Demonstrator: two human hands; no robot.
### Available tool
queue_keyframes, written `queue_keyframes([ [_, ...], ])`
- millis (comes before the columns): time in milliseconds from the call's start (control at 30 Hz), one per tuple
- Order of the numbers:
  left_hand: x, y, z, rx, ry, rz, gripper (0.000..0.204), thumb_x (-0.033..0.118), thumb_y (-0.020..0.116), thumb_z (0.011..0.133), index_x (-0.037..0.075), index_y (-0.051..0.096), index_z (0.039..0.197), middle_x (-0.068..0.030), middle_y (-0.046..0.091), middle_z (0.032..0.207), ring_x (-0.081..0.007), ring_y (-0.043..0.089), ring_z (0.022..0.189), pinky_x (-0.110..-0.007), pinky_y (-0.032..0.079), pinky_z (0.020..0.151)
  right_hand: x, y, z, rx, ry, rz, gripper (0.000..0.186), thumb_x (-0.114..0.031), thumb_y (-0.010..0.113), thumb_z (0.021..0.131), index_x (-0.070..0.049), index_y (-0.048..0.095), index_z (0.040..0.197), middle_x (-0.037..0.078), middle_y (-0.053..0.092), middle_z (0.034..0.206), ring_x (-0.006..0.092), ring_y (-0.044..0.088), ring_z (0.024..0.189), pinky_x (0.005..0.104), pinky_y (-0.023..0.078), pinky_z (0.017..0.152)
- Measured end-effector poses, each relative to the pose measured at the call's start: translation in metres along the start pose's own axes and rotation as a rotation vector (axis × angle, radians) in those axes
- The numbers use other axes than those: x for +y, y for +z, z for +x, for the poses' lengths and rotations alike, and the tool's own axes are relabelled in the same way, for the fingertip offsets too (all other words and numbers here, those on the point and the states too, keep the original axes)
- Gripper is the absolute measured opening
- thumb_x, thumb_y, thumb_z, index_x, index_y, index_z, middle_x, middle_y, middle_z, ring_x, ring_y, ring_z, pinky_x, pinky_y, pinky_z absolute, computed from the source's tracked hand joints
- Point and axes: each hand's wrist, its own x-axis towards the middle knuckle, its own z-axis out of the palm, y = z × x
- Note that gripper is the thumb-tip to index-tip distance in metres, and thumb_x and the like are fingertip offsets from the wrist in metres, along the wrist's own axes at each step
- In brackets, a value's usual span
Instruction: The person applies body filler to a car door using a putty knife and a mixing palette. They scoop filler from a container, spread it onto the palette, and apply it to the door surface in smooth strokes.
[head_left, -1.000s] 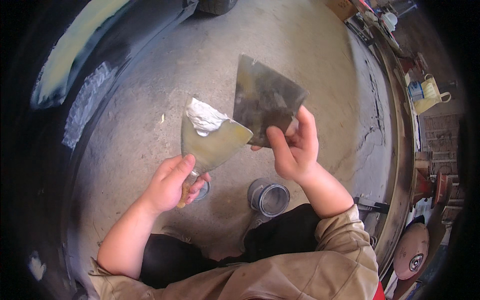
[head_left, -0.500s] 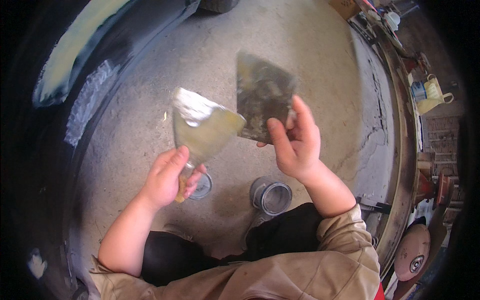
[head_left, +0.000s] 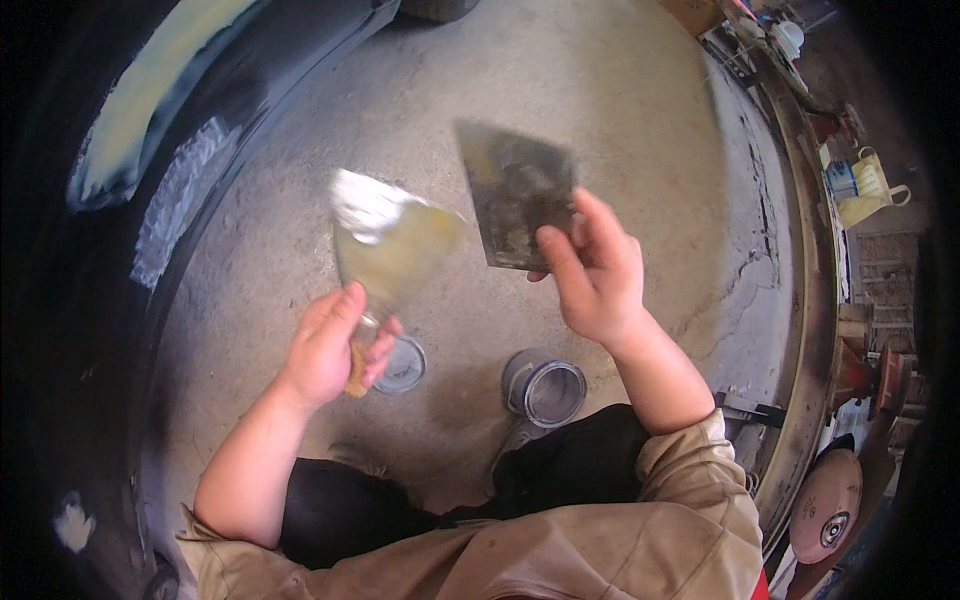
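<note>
My left hand (head_left: 328, 347) is closed round the handle of a wide putty knife (head_left: 392, 250). Silvery-white filler paste (head_left: 374, 205) lies on one corner of its blade, and the rest of the blade looks yellowish. In my right hand (head_left: 602, 268) a dark, stained flat spreader (head_left: 522, 195) is pinched by its lower right edge, thumb in front and fingers partly hidden behind. The two tools stand apart, the spreader to the right of the knife. Motion blurs the edges of both.
On the left is a dark car body panel (head_left: 265, 60) with a pale filler band and a rough grey filler patch (head_left: 180, 200). An open metal can (head_left: 552, 392) and its round lid (head_left: 402, 366) rest on the concrete floor. Shelving with a pink disc (head_left: 826, 505) lines the right.
The putty knife has moved slightly left and up. The spreader has shifted left and tilted, and a gap has opened between the two tools. Both grips stay the same.
</note>
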Motion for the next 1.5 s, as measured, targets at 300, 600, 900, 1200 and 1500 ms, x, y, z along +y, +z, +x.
queue_keyframes([
  [300, 0.009, 0.0, -0.009, -0.126, 0.035, 0.045, 0.056, 0.051, 0.045, 0.101, -0.004, 0.058, 0.106, -0.0072, 0.053, 0.068, -0.0135, 0.048, 0.053, -0.025, 0.039, 0.047, -0.001, -0.017, 0.001, -0.421, 0.125, 0.302, 0.036, -0.003, 0.059, 0.096, 0.002, 0.05, 0.13, 0.005, 0.062, 0.088, 0.0093, 0.06, 0.068, 0.0238, 0.052, 0.057],
  [600, 0.005, 0.008, -0.004, -0.158, 0.094, 0.08, 0.056, 0.051, 0.041, 0.102, -0.002, 0.059, 0.103, -0.0063, 0.051, 0.066, -0.0143, 0.048, 0.053, -0.027, 0.04, 0.048, 0.004, -0.014, -0.006, -0.418, -0.124, -0.003, 0.035, 0.0, 0.061, 0.092, 0.001, 0.047, 0.124, 0.009, 0.066, 0.084, 0.0165, 0.065, 0.066, 0.0289, 0.053, 0.057],
  [900, 0.004, 0.012, -0.007, -0.129, 0.023, 0.197, 0.057, 0.049, 0.042, 0.103, -0.005, 0.059, 0.103, -0.0058, 0.053, 0.069, -0.011, 0.049, 0.056, -0.024, 0.038, 0.049, -0.011, -0.007, -0.015, -0.156, -0.286, 0.05, 0.049, 0.011, 0.061, 0.083, 0.001, 0.049, 0.129, 0.011, 0.067, 0.077, 0.0186, 0.067, 0.064, 0.0289, 0.054, 0.056],
  [1200, 0.015, 0.015, -0.021, -0.089, 0.15, 0.083, 0.054, 0.047, 0.041, 0.104, -0.003, 0.059, 0.109, -0.0063, 0.055, 0.072, -0.0127, 0.049, 0.057, -0.025, 0.04, 0.049, 0.018, 0.002, 0.004, -0.088, 0.143, -0.066, 0.033, -0.009, 0.058, 0.09, -0.003, 0.057, 0.122, 0.012, 0.065, 0.075, 0.0288, 0.059, 0.055, 0.0364, 0.052, 0.057],
  [1500, -0.004, 0.013, -0.002, -0.325, -0.016, 0.162, 0.044, 0.036, 0.04, 0.106, -0.003, 0.061, 0.113, -0.0076, 0.059, 0.079, -0.0106, 0.05, 0.058, -0.024, 0.042, 0.05, 0.011, -0.01, -0.014, -0.784, 0.705, 1.061, 0.043, -0.043, 0.054, 0.099, -0.002, 0.062, 0.096, 0.002, 0.059, 0.07, 0.0102, 0.052, 0.06, 0.0256, 0.043, 0.055],
])
